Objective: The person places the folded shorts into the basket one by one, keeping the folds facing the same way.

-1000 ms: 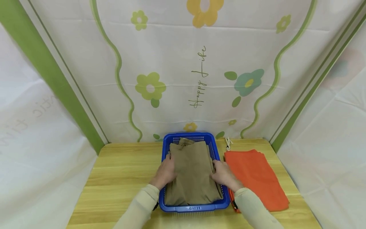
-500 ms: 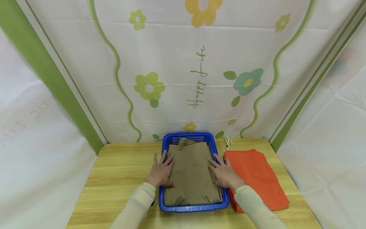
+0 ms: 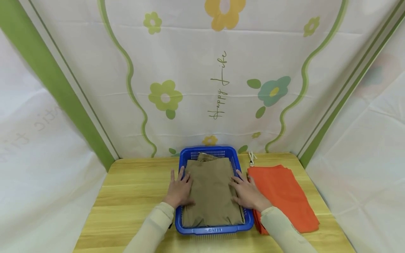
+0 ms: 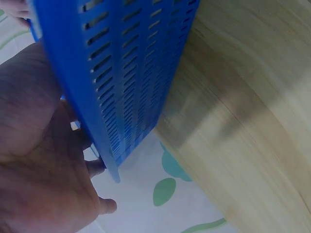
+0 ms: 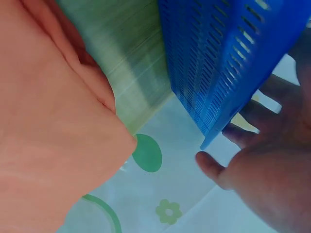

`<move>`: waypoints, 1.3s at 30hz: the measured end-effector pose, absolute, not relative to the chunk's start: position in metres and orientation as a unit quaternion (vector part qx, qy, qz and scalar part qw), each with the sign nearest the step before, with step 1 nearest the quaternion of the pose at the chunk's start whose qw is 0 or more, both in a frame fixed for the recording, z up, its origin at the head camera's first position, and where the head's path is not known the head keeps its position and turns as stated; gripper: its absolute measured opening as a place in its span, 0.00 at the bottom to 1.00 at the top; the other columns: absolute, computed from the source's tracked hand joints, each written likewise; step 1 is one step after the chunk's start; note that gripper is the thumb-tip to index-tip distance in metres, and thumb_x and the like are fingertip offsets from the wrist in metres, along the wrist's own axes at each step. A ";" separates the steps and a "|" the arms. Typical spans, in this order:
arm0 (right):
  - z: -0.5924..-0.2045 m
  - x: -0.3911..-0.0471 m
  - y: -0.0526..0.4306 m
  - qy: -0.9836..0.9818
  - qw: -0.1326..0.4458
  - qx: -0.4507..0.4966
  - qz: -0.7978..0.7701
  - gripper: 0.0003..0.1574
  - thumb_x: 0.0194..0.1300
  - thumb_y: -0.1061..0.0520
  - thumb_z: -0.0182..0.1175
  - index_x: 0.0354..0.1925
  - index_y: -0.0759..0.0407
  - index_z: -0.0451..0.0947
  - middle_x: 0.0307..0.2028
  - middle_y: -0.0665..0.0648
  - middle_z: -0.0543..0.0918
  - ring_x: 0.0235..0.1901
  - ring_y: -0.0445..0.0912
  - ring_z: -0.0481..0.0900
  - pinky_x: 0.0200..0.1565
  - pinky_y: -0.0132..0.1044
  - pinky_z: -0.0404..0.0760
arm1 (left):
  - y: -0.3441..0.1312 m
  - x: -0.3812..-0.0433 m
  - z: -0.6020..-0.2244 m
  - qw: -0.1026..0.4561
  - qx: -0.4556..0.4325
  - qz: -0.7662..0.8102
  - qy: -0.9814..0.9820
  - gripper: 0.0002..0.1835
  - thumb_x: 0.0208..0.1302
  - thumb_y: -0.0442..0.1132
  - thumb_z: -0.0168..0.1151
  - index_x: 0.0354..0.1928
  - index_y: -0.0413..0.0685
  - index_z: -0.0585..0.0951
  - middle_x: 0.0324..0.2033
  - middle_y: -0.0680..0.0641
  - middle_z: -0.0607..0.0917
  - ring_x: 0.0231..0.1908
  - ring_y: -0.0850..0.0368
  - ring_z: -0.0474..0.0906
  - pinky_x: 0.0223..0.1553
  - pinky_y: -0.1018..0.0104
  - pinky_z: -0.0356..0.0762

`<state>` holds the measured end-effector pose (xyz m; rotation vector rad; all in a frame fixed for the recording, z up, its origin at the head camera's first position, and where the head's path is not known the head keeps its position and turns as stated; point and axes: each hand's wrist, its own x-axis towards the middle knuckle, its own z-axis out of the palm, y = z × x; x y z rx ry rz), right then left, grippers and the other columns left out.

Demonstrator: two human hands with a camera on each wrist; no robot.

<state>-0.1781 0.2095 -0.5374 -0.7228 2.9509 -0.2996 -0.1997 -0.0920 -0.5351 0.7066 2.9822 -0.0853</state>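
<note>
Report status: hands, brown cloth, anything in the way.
Left hand, right hand: fingers spread, nothing gripped. Brown cloth: folded, in blue basket. Orange cloth: right of basket, seemingly not in the way.

a yellow-brown wood-grain tabletop with rounded far corners [image 3: 136, 182] meets a creased white fabric far wall [image 3: 190, 63], printed with orange, lime and teal flowers [image 3: 165, 96] and wavy green lines [image 3: 130, 73]. broad green bands [image 3: 61, 89] edge the white left wall [image 3: 47, 168] and right wall [image 3: 364, 168]. light falls soft, leaving faint shadows on the tabletop.
</note>
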 end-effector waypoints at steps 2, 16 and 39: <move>-0.535 -0.177 0.210 0.961 0.026 -0.230 -0.148 0.31 0.64 0.50 0.72 0.62 0.60 0.80 0.67 0.64 0.73 0.74 0.65 0.54 0.64 0.74 0.55 | -0.091 -0.199 -0.533 0.028 0.231 0.003 0.973 0.46 0.53 0.65 0.74 0.69 0.46 0.75 0.71 0.40 0.70 0.76 0.34 0.50 0.70 0.27 0.44; -0.532 -0.166 0.246 0.942 -0.046 -0.128 -0.306 0.26 0.70 0.55 0.66 0.63 0.59 0.78 0.61 0.63 0.77 0.62 0.63 0.72 0.60 0.67 0.70 | -0.055 -0.178 -0.505 0.070 0.219 0.288 0.930 0.37 0.69 0.50 0.67 0.72 0.36 0.68 0.68 0.33 0.71 0.68 0.34 0.66 0.68 0.40 0.64; -0.564 -0.158 0.357 0.950 -0.027 0.031 -0.308 0.39 0.69 0.57 0.64 0.68 0.78 0.62 0.59 0.82 0.69 0.55 0.74 0.70 0.48 0.66 0.75 | 0.021 -0.137 -0.516 0.118 0.102 0.692 0.705 0.29 0.66 0.34 0.67 0.65 0.30 0.72 0.54 0.33 0.81 0.54 0.40 0.79 0.57 0.51 0.78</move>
